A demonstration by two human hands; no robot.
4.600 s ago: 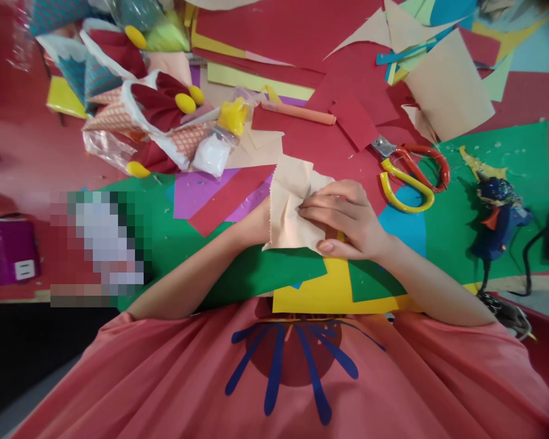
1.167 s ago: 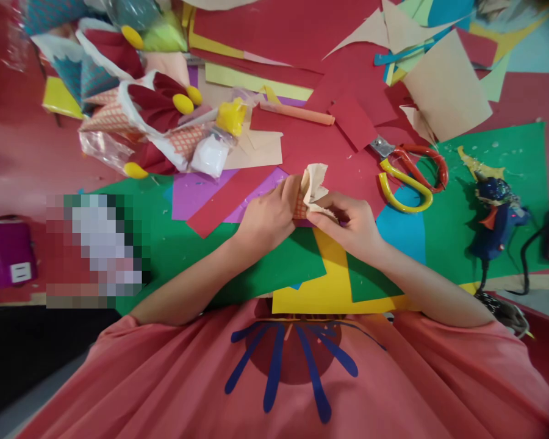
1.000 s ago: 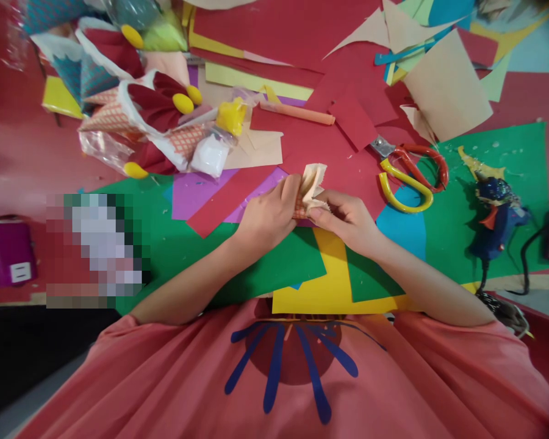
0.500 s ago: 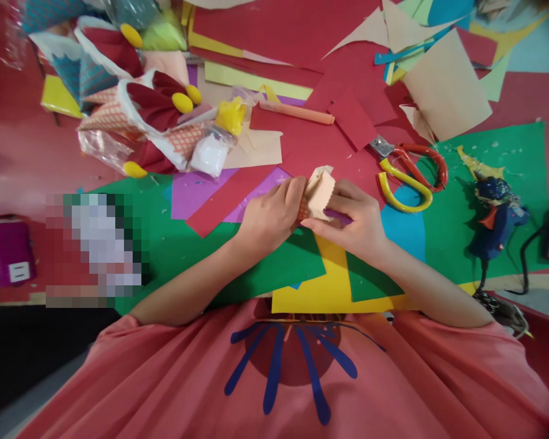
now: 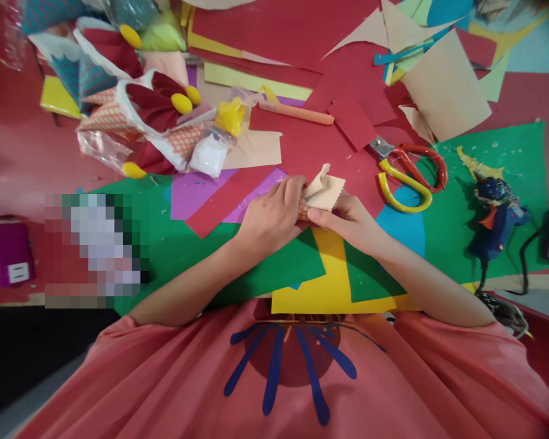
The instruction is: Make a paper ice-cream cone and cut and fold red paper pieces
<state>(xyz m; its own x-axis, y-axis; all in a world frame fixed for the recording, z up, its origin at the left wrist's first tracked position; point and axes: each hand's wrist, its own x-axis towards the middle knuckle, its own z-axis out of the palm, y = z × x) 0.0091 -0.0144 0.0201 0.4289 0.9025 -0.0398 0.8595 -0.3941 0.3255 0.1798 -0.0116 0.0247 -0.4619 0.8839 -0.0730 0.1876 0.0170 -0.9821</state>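
Observation:
A small cream cloth piece (image 5: 326,191) with a zigzag-cut edge and an orange checked part stands between my hands. My left hand (image 5: 277,210) is wrapped round its left side, fingers curled. My right hand (image 5: 354,222) pinches its lower right side, with the thumb in front and the other fingers partly hidden behind. Below my hands lie green sheets (image 5: 274,259) and a yellow sheet (image 5: 333,268). Scissors (image 5: 407,174) with one red and one yellow handle rest to the right of my right hand.
Stuffed cloth shapes (image 5: 150,107) with red folds and yellow ovals fill the upper left. A blue glue gun (image 5: 496,225) with a cord lies at the right. Paper scraps (image 5: 448,85) cover the back, near an orange marker (image 5: 297,113).
The cream cloth has opened out and leans further right. My right hand has shifted slightly, its thumb now pressed on the cloth's lower edge. My left hand has barely moved.

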